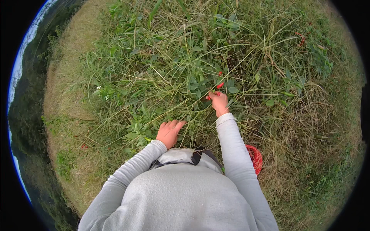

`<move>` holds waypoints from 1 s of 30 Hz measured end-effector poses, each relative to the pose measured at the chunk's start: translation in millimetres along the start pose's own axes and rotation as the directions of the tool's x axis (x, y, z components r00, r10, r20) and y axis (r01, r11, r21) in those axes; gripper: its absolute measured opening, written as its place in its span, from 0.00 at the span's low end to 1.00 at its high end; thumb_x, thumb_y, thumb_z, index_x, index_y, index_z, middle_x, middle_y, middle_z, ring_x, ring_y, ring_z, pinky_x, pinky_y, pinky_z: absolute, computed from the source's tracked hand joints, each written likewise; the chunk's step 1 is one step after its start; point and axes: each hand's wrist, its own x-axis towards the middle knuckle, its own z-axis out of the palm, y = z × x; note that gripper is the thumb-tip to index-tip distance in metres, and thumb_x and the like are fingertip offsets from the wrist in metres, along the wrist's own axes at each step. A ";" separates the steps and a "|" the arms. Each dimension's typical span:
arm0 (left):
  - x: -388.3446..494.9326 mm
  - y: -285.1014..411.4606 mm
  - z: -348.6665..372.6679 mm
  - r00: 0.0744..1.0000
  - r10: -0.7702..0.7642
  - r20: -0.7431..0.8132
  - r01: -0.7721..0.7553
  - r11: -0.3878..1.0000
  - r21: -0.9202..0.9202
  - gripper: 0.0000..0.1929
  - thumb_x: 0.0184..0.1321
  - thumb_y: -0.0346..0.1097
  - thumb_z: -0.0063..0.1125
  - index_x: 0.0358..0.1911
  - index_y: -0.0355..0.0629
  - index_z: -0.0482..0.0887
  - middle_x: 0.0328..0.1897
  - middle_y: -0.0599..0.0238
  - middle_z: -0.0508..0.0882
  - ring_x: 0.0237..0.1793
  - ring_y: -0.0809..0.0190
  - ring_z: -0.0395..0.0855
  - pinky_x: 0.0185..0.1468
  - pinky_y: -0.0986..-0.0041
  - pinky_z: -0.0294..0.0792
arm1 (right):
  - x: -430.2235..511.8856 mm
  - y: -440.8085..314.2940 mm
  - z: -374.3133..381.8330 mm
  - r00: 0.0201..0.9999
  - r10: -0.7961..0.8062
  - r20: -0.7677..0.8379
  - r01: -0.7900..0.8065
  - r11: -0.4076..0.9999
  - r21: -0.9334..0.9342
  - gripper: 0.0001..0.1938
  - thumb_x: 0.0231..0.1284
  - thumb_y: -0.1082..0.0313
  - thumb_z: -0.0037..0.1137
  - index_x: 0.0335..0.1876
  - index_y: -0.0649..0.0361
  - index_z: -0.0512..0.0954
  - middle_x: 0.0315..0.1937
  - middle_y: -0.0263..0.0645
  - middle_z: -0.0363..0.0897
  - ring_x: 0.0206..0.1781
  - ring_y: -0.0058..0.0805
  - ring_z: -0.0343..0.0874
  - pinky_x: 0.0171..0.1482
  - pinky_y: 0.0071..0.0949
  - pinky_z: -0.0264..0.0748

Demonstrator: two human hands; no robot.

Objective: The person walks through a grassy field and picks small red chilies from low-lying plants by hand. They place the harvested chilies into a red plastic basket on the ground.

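My right hand (219,103) reaches into a chili plant, its fingers closed around a red chili pepper (209,98) that shows partly past the fingertips. Some red also shows at the knuckle side of the fingers. Just beyond the hand, a red chili (220,85) hangs among dark green leaves (196,86), with another red chili (220,73) a little farther off. Close to my waist, my left hand (169,132) lies palm down over grass and leaves, fingers somewhat apart; its palm is hidden, and nothing shows in it.
A red plastic bucket (256,158) stands beside my right forearm, partly covered by the sleeve. Long grass stems (173,109) cross the plants. Green chilies (288,94) hang at the right, and more red ones (301,39) appear at the far right. Dry grass (303,127) covers the right side.
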 end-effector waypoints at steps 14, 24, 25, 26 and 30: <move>-1.5 -23.3 16.1 0.998 -0.052 -0.028 0.052 0.999 -0.017 0.36 0.39 0.22 0.56 0.59 0.52 0.66 0.51 0.61 0.75 0.52 0.55 0.74 0.57 0.62 0.63 | -44.7 -41.4 -48.5 0.828 -0.074 0.556 -0.244 0.845 0.476 0.14 0.66 0.68 0.43 0.54 0.65 0.70 0.21 0.29 0.65 0.21 0.13 0.59 0.21 0.15 0.54; -15.5 -55.2 38.4 0.992 -0.107 0.061 0.109 0.994 -0.022 0.39 0.40 0.23 0.61 0.61 0.52 0.62 0.53 0.54 0.75 0.56 0.50 0.71 0.59 0.61 0.63 | -40.9 -11.7 -32.3 0.936 0.187 0.298 -0.139 0.975 -0.174 0.11 0.65 0.64 0.49 0.39 0.64 0.79 0.15 0.22 0.62 0.15 0.12 0.55 0.19 0.17 0.53; -14.5 -55.4 38.3 0.992 -0.104 0.065 0.106 0.994 -0.029 0.38 0.40 0.23 0.60 0.61 0.52 0.63 0.52 0.54 0.75 0.56 0.50 0.72 0.59 0.61 0.63 | -35.6 -6.1 -31.1 0.937 0.179 0.299 -0.123 0.973 -0.197 0.12 0.64 0.63 0.50 0.39 0.64 0.79 0.15 0.23 0.62 0.15 0.13 0.56 0.18 0.17 0.53; -13.1 -56.2 39.2 0.992 -0.102 0.069 0.104 0.994 -0.036 0.37 0.41 0.23 0.58 0.61 0.52 0.63 0.52 0.53 0.76 0.56 0.50 0.72 0.58 0.61 0.63 | -30.4 -0.8 -30.6 0.938 0.171 0.302 -0.106 0.970 -0.220 0.12 0.64 0.62 0.51 0.38 0.64 0.80 0.15 0.23 0.62 0.15 0.13 0.57 0.18 0.17 0.54; -25.8 -51.8 42.6 0.996 -0.067 0.051 0.068 0.998 0.000 0.32 0.45 0.25 0.52 0.59 0.51 0.66 0.51 0.53 0.75 0.52 0.50 0.74 0.57 0.60 0.64 | -37.5 9.5 12.0 0.916 0.099 0.388 0.014 0.961 -0.277 0.08 0.56 0.69 0.51 0.25 0.65 0.77 0.15 0.33 0.70 0.13 0.20 0.67 0.16 0.23 0.64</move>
